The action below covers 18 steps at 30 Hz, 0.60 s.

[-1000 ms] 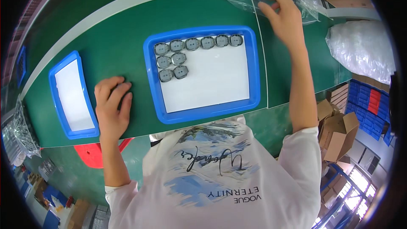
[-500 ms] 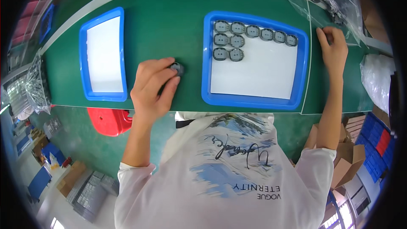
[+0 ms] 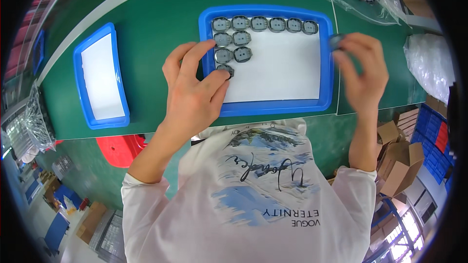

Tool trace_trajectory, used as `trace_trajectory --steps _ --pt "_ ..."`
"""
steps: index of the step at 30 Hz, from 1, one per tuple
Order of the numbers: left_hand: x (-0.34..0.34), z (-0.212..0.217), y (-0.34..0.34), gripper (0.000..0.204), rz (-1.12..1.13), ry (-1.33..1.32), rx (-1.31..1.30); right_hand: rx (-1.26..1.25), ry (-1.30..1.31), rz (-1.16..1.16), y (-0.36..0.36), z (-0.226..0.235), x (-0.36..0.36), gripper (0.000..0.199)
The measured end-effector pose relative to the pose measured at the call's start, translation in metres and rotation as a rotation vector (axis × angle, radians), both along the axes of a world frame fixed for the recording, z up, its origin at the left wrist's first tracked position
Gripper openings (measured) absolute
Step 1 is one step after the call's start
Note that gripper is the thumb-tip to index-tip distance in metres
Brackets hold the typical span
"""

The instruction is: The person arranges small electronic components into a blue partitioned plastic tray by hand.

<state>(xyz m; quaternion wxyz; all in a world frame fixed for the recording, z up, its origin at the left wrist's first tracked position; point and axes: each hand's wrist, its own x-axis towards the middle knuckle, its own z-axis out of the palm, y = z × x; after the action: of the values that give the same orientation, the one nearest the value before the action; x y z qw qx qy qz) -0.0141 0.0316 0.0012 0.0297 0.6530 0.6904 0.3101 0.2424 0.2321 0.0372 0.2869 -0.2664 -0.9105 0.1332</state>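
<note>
Our left hand (image 3: 194,90) has come from the green table (image 3: 161,24) to the blue tray (image 3: 275,108), fingertips touching a grey housing (image 3: 227,70) at its left edge (pinched or merely pressed, we cannot tell). We seem to be seating it; next calls for bringing in the second housing (image 3: 336,42), clamped in our right hand's (image 3: 365,70) fingertips just beyond the right rim.

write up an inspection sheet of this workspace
Surface: smooth green tabletop
Job's things: white-lined blue rectangular plastic tray with rounded grey parts in rows of six, two, two and one; second white-lined blue tray at left
Clutter: clear plastic bag with dark pieces, top right; translucent plastic bundle, far right
Hands: left hand touches the lowest grey part, grip unclear; right hand holds a blurred grey part by the tray's right rim
Cables: nothing seen
Surroundings: red plastic stool, open brown cardboard box, stacked blue bins
</note>
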Motion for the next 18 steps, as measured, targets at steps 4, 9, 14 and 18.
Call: trace_trajectory --steps 4,9,14,18 --pt "0.001 0.006 0.001 0.021 0.027 0.018 -0.05 -0.145 -0.037 0.337 -0.059 -0.009 -0.058 0.024" --pt "-0.011 0.021 0.005 0.024 -0.028 -0.039 -0.053 -0.182 -0.097 0.344 -0.071 -0.028 -0.08 0.024" --pt "-0.024 0.037 0.028 0.02 -0.014 -0.022 0.083 -0.17 -0.098 0.378 -0.066 -0.033 -0.076 0.015" --pt "-0.022 0.051 0.066 0.015 -0.039 -0.043 0.173 -0.137 -0.054 0.367 -0.062 -0.037 -0.078 0.014"
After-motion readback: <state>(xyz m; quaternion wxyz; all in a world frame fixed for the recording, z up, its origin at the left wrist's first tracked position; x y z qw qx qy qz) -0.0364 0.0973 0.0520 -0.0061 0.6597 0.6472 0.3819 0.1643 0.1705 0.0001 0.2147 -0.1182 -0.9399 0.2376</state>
